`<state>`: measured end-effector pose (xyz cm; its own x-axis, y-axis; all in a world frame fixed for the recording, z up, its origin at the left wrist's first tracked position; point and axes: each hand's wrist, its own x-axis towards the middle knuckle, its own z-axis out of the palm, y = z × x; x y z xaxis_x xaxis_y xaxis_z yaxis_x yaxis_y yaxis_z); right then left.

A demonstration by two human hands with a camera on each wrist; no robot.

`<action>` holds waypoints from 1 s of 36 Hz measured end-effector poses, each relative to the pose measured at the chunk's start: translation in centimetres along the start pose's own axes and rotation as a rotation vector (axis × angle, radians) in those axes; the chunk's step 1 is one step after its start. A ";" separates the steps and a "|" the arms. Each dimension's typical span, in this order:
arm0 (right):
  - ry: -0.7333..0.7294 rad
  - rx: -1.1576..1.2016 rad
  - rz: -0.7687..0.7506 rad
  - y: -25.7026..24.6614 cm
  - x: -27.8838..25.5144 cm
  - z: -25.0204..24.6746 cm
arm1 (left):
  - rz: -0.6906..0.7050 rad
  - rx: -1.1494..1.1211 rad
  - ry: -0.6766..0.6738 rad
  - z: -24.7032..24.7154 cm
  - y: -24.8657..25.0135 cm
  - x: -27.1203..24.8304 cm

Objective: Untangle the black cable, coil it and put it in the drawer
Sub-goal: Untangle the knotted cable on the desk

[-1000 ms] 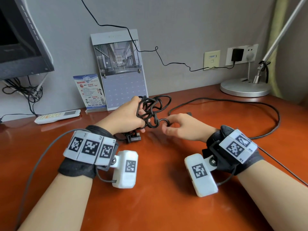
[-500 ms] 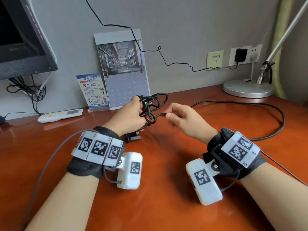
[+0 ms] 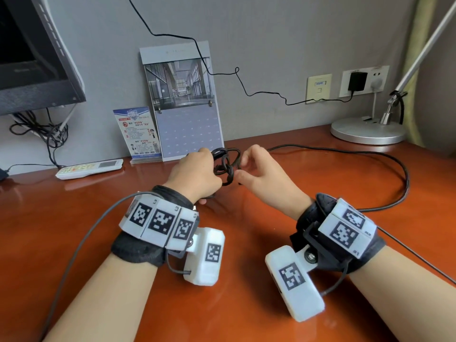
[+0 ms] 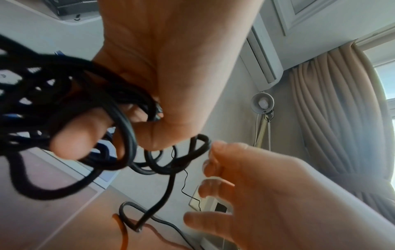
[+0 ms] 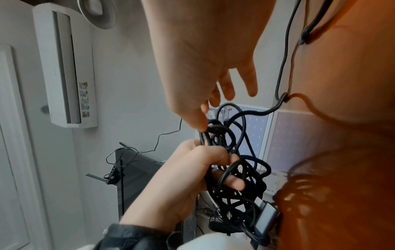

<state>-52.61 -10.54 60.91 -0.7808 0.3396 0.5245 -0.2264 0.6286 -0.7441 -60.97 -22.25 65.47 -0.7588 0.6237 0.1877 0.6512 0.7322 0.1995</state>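
Black cable (image 3: 225, 166): one item, tangled, bundle held above the desk (image 3: 222, 304) between two hands.

Head view: your left hand (image 3: 195, 175) is wrapped round the bundle at 9 o'clock of the knot. Your right hand (image 3: 259, 171) sits at 3 o'clock, thumb and forefinger nipping a loop. One free run trails off toward 3 o'clock across the desk. No drawer in sight.

Left wrist view: the cable (image 4: 119, 135) crosses your curled fingers (image 4: 72, 138); count one knot cluster, several loops.

Right wrist view: your fingertips (image 5: 197, 121) touch the top loop (image 5: 215, 128). Ease that loop outward slowly; keep the bundle loose, or the knot should tighten.
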 end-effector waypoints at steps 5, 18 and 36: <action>-0.022 -0.078 0.053 -0.2 -0.4 0.2 | -0.021 -0.055 -0.021 -0.1 -0.1 0.1; -0.016 -0.103 0.093 0.3 -0.2 0.0 | -0.017 -0.157 0.008 -0.2 0.4 -0.3; -0.074 -0.013 0.261 -0.1 -0.3 0.4 | -0.114 -0.290 -0.092 0.9 -0.1 0.3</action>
<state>-52.54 -10.96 60.67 -0.8523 0.4396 0.2832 -0.0047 0.5351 -0.8447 -61.29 -21.88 64.67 -0.8162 0.5742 0.0637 0.5289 0.6984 0.4821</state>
